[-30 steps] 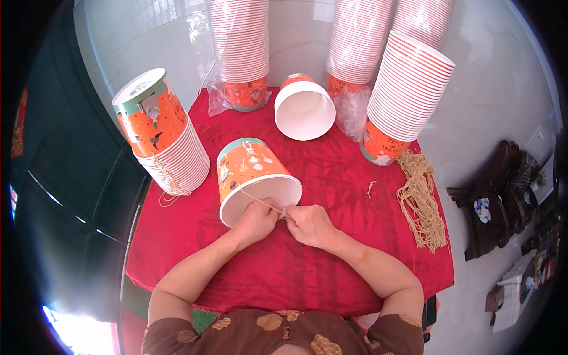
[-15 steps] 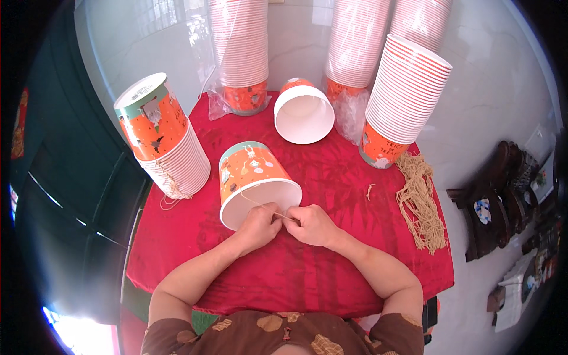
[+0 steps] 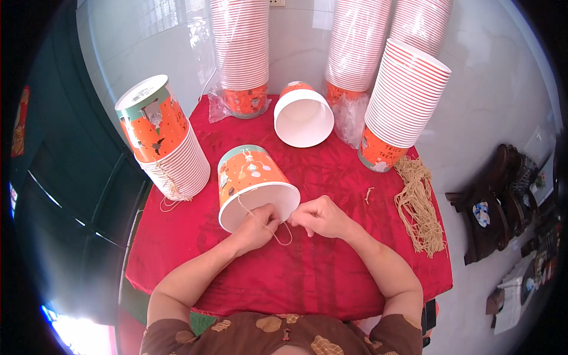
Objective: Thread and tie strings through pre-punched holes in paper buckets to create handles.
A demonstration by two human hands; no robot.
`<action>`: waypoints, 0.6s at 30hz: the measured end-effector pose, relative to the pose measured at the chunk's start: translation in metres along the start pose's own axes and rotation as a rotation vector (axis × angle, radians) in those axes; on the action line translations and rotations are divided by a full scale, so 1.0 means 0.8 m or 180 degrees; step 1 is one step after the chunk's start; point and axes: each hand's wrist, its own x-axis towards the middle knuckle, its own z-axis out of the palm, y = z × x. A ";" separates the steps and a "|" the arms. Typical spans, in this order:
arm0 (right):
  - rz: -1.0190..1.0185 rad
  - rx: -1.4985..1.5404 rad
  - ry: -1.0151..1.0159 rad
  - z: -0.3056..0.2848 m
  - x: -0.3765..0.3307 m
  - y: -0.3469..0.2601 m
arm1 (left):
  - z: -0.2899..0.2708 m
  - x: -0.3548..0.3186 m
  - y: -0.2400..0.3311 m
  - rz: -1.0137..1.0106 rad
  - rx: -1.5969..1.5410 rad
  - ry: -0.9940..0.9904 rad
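Orange bucket (image 3: 254, 168) lies tipped on the red-covered counter (image 3: 337, 272), its open mouth facing my side. My left hand (image 3: 258, 228) is at its lower rim, thumb and fingers pinched together on a tan cord (image 3: 290, 240), which loops out below them. My right hand (image 3: 320, 216) is just beside the rim, fingers curled; I cannot tell whether they grip the cord. Beyond, I see another bucket (image 3: 303, 120) on its side, and a cord bundle (image 3: 419, 207) near the right edge.
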 end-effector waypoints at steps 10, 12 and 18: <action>-0.0163 -0.0946 0.1450 0.077 0.006 0.020 | 0.000 0.000 -0.010 0.0081 -0.0053 -0.0034; -0.0156 -0.0875 0.1446 0.079 0.007 0.021 | 0.000 0.000 -0.011 0.0103 -0.0073 -0.0034; 0.0039 -0.0671 0.1221 0.083 0.008 0.019 | 0.001 -0.001 -0.013 0.0079 -0.0184 0.0014</action>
